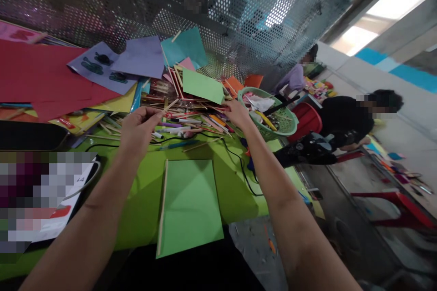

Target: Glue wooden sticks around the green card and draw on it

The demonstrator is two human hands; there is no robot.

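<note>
My left hand (138,127) pinches a thin wooden stick (170,105) between thumb and fingers, over the left side of a heap of sticks and pens. My right hand (235,112) reaches into the heap's right side, near a light green sheet (203,85); what its fingers touch is too small to make out. Between my forearms, a green paper (191,204) lies at the near table edge, with a wooden stick (163,209) along its left side.
A green basket (292,120) of tools stands right of the heap. Red papers (41,72) and purple sheets (141,57) lie at the back left. Black cables cross the green table (235,182). A person in black (344,116) sits at the right, near a red chair (406,211).
</note>
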